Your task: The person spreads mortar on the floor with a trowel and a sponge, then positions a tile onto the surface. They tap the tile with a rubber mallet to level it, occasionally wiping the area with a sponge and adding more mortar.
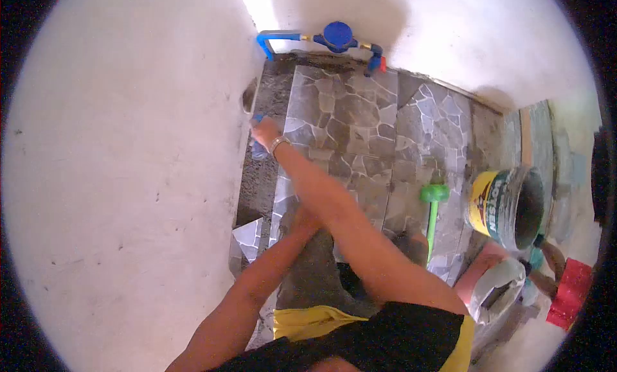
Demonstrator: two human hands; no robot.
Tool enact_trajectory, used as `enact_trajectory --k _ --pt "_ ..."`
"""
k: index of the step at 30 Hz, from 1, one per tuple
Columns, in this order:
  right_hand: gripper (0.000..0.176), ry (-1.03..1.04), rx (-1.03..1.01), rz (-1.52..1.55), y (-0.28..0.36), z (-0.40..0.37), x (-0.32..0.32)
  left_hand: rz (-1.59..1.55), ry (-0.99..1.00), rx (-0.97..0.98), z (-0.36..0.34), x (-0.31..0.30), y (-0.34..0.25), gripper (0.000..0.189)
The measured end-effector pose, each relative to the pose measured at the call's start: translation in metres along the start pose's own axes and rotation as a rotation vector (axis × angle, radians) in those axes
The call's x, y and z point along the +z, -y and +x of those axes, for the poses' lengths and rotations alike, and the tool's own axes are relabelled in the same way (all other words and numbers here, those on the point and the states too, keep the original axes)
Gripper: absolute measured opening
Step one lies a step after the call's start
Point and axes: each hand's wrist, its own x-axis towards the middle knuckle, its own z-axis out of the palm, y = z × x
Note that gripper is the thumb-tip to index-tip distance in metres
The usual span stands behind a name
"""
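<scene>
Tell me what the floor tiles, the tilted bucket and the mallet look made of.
Floor tiles: likely ceramic, with a printed grey stone pattern, straight square edges and a slight sheen. Bucket: probably plastic, with a printed yellow-green label and a matte dark inside. Mallet: green head looks rubber or plastic; handle unclear.

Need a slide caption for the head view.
Right hand reaches a small bottle beside the white wall, across stone-pattern floor tiles.

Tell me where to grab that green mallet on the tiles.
Best take the green mallet by its handle, with the grip near the free end, coming from your near side. The slim handle runs back toward you, and the thick head sits at the far end.
</scene>
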Motion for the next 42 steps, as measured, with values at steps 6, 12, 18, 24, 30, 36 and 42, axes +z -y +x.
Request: enact_trajectory --k 6,12,18,24,30,36,42 --pt "0.025 0.247 -0.081 0.243 -0.020 -0.025 -0.113 0.082 0.051 0.113 0.005 -0.008 -0.016 0.048" --pt "0.039 -0.096 0.110 0.128 -0.087 -0.191 -0.393 0.203 -0.083 0.099 0.003 0.015 0.004 0.039" --pt "0.043 -0.376 0.790 -0.309 -0.198 -0.501 -0.530 0.253 -0.131 0.407 -0.002 0.013 0.018 0.035" --pt "0.046 -0.591 0.962 -0.410 -0.263 -0.691 -0.531 0.063 -0.108 0.586 -0.002 0.038 -0.096 0.043" --pt "0.059 -0.796 0.847 -0.605 -0.362 -0.730 -0.464 -0.320 -0.019 1.271 -0.026 0.114 -0.452 0.033" --pt "0.056 -0.762 0.934 -0.522 -0.328 -0.713 -0.485 0.456 0.885 1.167 0.045 0.284 -0.605 0.036" --pt "0.052 -0.638 1.123 -0.349 -0.320 -0.705 -0.508 1.186 0.846 1.251 0.120 0.456 -0.549 0.048"
